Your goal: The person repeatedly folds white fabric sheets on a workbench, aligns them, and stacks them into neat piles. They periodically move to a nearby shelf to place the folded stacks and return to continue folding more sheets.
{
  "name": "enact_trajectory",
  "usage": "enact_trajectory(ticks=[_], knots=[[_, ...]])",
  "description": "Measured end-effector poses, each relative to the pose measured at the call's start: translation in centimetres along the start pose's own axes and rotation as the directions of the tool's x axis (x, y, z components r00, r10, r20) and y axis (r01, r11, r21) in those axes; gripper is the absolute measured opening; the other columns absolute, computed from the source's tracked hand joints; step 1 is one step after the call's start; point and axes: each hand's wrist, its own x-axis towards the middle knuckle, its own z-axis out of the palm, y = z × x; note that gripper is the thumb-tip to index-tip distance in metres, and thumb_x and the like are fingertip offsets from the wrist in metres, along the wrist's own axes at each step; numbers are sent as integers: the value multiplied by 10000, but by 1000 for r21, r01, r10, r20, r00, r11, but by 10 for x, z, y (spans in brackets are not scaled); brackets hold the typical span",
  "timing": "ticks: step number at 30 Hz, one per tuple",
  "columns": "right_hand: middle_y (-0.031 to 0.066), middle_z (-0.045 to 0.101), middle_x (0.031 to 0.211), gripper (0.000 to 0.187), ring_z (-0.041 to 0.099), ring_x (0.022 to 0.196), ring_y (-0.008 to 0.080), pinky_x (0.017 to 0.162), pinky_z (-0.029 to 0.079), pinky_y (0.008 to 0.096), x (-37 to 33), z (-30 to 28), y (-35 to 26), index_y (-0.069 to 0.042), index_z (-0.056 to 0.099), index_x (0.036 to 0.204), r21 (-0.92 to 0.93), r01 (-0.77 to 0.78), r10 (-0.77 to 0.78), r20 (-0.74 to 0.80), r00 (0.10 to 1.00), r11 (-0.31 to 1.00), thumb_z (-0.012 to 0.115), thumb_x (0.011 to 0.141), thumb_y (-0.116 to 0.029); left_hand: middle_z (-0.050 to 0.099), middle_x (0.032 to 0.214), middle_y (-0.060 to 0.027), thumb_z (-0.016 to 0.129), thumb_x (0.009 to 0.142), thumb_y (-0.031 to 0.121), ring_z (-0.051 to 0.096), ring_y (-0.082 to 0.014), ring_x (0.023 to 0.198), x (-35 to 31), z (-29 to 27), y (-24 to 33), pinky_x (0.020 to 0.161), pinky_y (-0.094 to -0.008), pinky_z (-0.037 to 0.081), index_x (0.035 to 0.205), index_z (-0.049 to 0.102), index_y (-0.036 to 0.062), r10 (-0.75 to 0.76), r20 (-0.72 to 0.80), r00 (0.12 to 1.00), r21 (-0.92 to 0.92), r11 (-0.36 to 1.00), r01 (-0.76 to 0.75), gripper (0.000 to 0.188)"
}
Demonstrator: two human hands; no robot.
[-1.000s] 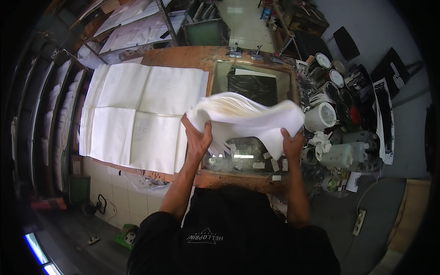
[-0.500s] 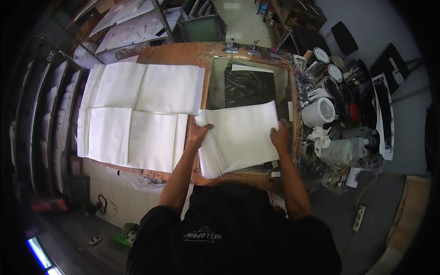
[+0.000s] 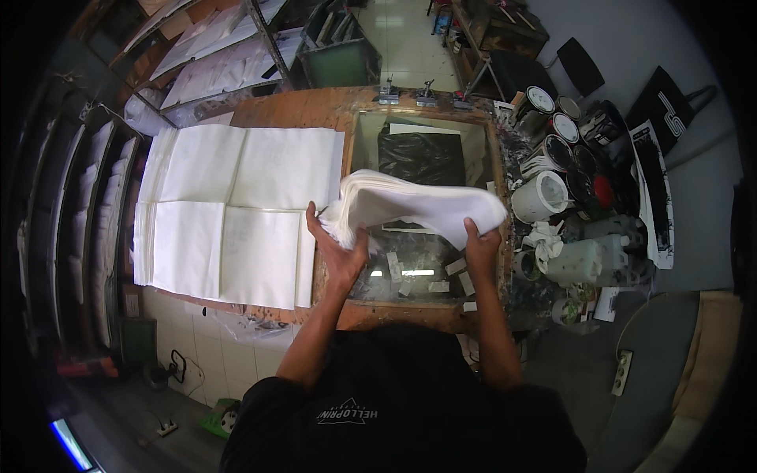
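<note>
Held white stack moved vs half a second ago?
Yes. Judged against the glass panel, the near edge of the held white stack has shifted toward the far side: pale pieces on the panel's near part, then mostly covered, now show.

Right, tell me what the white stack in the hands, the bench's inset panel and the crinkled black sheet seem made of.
White stack: matte, thin cloth or paper-like nonwoven, unclear which; layered edges, soft bend.
Inset panel: probably clear, glossy glass; bright strips reflect in it.
Black sheet: likely plastic film, slightly shiny; its creases catch light.
</note>
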Motion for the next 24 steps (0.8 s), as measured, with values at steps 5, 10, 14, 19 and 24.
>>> enact_trajectory(ticks=[5, 10, 14, 19, 24], knots=[[136, 749, 982, 297, 721, 925, 241, 840, 546, 377, -8, -10, -36, 60, 706, 1098, -284, 39, -46, -20, 999, 958, 723, 943, -192, 377, 1386, -248, 672, 867, 22, 443, -310, 1262, 11, -6, -20, 1117, -430, 361, 1546, 154, -19, 114, -131, 985, 68, 992, -105, 855], [165, 670, 1239, 475, 686, 1009, 234, 939, 519, 377, -27, -32, 0, 58, 567, 1315, -248, -32, 44, 44, 998, 968, 746, 903, -95, 461, 1358, -267, 706, 817, 0, 495, -333, 1264, -23, -7, -25, 1115, -429, 374, 1567, 2, -39, 207, -23, 978, 6, 978, -207, 1029], [168, 736, 1084, 319, 688, 996, 236, 902, 511, 378, -17, -31, -3, 80, 688, 1137, -301, -45, 60, 40, 997, 953, 726, 922, -152, 578, 1235, -215, 696, 812, -20, 581, -300, 1147, -16, -5, -30, 1061, -421, 435, 1571, 110, 0, 16, -25, 1000, -218, 976, -21, 959], [149, 762, 904, 315, 722, 825, 250, 772, 543, 385, -6, -42, -32, 68, 720, 1060, -504, -49, 115, 101, 988, 863, 741, 892, -197, 621, 1198, -276, 705, 774, 86, 644, -380, 1088, 24, -28, -25, 1000, -439, 500, 1491, 301, -10, -36, 70, 997, 110, 993, 28, 829], [119, 758, 869, 273, 714, 738, 196, 679, 555, 334, 32, -47, -19, 65, 738, 1025, -370, -312, 455, 407, 792, 875, 747, 841, -136, 664, 1138, -314, 739, 729, 205, 660, -447, 1097, 75, -18, -60, 972, -472, 534, 1441, 301, -70, -522, 210, 826, 458, 799, 389, 880]])
